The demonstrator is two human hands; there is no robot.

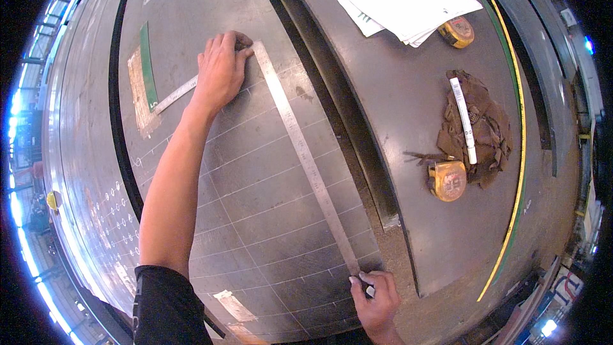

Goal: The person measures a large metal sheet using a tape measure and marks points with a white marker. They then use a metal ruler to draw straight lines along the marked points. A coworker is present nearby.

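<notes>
A steel carpenter's square (300, 140) lies on a dark metal plate (236, 185) marked with thin pale grid lines. Its short leg passes under my left hand (221, 71), whose fingers are closed on the square near its corner. The long leg runs down to the right, toward me. At that leg's lower end, my right hand (378, 300) pinches a small white stub (370, 291) that looks like chalk. My thumb and fingertips there are against the square's end or just beside it; which one, I cannot tell.
To the right, another plate (408, 236) carries papers (396, 0), a yellow tape measure (447, 181), a second tape measure (457, 32), a brown rag (488, 121) and a white marker (463, 118). A yellow strip (520, 140) curves along the far right. Dark gaps separate the plates.
</notes>
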